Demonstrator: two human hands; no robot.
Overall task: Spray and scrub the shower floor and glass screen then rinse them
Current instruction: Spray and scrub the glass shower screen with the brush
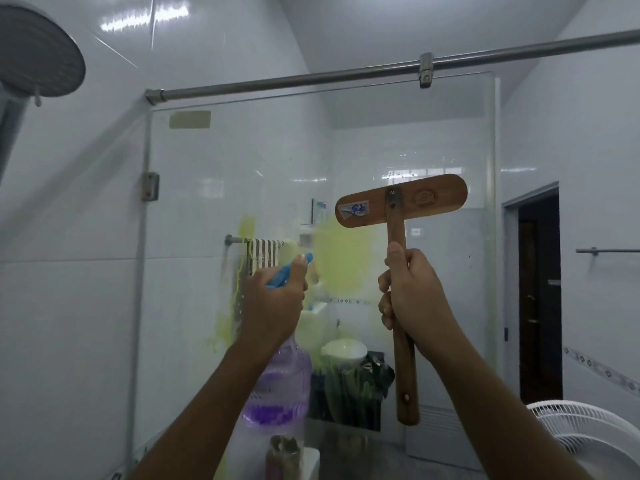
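Wood is gripped by the right hand (412, 299): the long handle of a brush (394, 220) is held with the fingers curled round it and the thumb laid up along it. The brush is held upright, with its flat oval head at the top, in front of the glass screen (194, 209). Whether the head touches the glass cannot be told. A spray bottle (282, 386) is held by the left hand (273, 299), whose fingers are wrapped round the blue trigger top (289, 270). The nozzle is pointed at the glass, and the clear purple body hangs below the hand with some purple liquid in the bottom. Between the two hands, a yellow-green patch of spray (341, 258) is seen on the screen, and thin drips are seen running down further left. Behind the glass, a striped towel (265, 256) is hung on a bar and a white basin (344, 351) is set lower down. A metal rail (311, 77) is fixed across the top of the screen. A round grey shower head (38, 53) is seen at the top left. A dark doorway (538, 296) and a white fan (588, 434) are seen on the right.
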